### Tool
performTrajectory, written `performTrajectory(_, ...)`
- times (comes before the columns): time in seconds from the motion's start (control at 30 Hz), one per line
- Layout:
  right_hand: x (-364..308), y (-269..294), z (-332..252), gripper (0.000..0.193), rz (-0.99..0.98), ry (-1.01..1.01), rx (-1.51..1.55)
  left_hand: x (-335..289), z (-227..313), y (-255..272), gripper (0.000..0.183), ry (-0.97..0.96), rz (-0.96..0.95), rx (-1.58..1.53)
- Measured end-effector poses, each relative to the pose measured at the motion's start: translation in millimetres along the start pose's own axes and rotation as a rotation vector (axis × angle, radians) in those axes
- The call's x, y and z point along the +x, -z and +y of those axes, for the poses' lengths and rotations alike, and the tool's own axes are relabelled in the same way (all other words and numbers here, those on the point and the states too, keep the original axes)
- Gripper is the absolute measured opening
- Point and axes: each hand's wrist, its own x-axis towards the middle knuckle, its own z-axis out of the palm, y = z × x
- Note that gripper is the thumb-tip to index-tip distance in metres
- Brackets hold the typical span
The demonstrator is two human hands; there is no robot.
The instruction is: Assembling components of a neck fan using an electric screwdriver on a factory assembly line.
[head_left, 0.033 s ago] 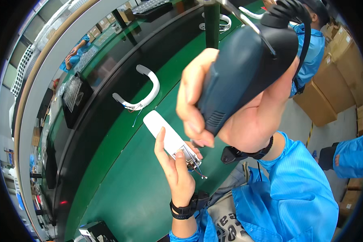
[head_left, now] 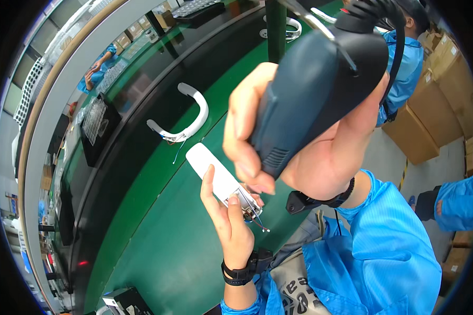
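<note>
My right hand (head_left: 320, 157) is wrapped round the body of a dark electric screwdriver (head_left: 305, 100), close to the camera. A metal hanging loop and a black cable are at its upper end. Its tip is hidden behind my fingers. Below it, my left hand (head_left: 231, 226) grips a long white plastic housing (head_left: 213, 168), thumb on top and fingers around the sides. Thin wires (head_left: 258, 223) and small parts stick out at the housing's near end. Farther off on the table lies a white U-shaped band (head_left: 197, 115) with loose wires at one end.
A green table (head_left: 157, 247) bends along a dark belt strip (head_left: 136, 121). Another white curved band (head_left: 294, 31) lies at the back beside a dark green post (head_left: 276, 42). A black box (head_left: 129, 302) stands at the near left. People in blue and cardboard boxes (head_left: 420, 126) are at the right.
My right hand and the screwdriver have shifted slightly to the left. The left hand and the white housing stay almost in place.
</note>
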Motion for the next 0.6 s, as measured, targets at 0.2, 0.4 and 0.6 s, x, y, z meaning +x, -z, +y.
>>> performTrajectory(0.2, 0, -15, 9, 0.104, -0.049, -0.063, -0.072, -4, -7, 3, 0.058, -0.106, 0.061, 0.12)
performTrajectory(0.4, -10, -12, 24, 0.067, -0.069, -0.075, -0.045, -5, -12, 3, 0.045, -0.112, 0.025, 0.099)
performTrajectory(0.6, -9, -11, 12, 0.062, -0.181, -0.102, -0.047, -8, -22, 7, 0.052, -0.11, 0.101, 0.114)
